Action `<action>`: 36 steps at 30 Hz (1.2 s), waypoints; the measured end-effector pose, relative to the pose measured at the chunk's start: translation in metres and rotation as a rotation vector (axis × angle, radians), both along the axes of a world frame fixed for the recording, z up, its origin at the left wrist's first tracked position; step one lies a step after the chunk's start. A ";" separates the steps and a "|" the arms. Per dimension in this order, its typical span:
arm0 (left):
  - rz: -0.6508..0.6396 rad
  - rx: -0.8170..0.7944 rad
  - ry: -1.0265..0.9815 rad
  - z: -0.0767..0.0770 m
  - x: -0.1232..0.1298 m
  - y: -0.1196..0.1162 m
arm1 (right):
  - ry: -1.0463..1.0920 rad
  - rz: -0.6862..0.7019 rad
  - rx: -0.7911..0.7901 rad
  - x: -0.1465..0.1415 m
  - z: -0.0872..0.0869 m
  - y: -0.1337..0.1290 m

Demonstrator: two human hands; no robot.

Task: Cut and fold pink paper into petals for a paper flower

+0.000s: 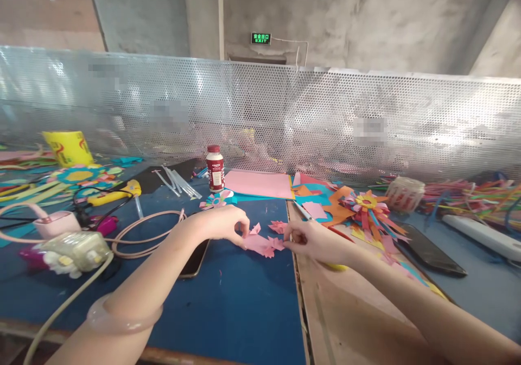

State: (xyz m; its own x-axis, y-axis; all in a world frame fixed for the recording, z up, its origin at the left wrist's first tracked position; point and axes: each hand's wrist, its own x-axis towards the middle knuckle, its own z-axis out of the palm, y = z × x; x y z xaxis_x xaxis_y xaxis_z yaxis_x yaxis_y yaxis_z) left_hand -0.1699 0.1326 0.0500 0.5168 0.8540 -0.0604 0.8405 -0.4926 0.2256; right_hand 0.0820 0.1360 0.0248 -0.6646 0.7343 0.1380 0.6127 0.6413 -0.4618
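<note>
My left hand pinches the left edge of a small pink paper cutout with jagged, pointed edges, just above the blue tabletop. The fingers of my right hand are pressed together at the cutout's right tip. A slim, pale, pen-like tool sticks up from behind my right hand; I cannot make out its kind or whether the hand holds it. Behind the cutout lies a stack of pink sheets. A paper flower with coloured petals rests beyond my left wrist.
A red-capped bottle stands at the back. To the left are a yellow glue gun, clear glue sticks, a coiled cable and a power strip. An orange paper flower and a dark phone lie right.
</note>
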 end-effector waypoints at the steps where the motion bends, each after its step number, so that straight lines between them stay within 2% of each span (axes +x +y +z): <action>1: -0.008 0.011 -0.009 -0.001 -0.001 0.000 | 0.012 -0.011 0.008 -0.001 -0.001 0.001; 6: -0.001 0.051 0.023 0.000 -0.002 -0.005 | 0.007 -0.085 0.048 -0.005 -0.010 0.006; 11: 0.104 -0.006 0.099 0.017 -0.003 -0.017 | -0.021 -0.074 0.035 -0.003 -0.011 0.007; 14: 0.124 -0.100 0.036 0.028 -0.011 -0.023 | -0.031 -0.059 0.040 -0.002 -0.007 0.003; 17: 0.111 -0.120 -0.039 0.036 -0.018 -0.027 | -0.050 -0.027 0.173 -0.007 -0.005 0.000; 21: 0.039 -0.184 -0.120 0.045 -0.020 -0.034 | -0.125 0.122 0.426 -0.020 -0.006 0.000; 27: -0.132 -0.326 -0.234 0.051 -0.016 -0.042 | -0.241 0.184 0.555 -0.035 -0.008 0.004; 31: -0.129 -0.386 -0.234 0.045 -0.009 -0.042 | -0.138 0.160 0.510 -0.037 -0.010 0.005; 36: -0.160 -0.569 -0.221 0.035 0.008 -0.041 | 0.108 0.124 0.278 -0.038 -0.007 0.012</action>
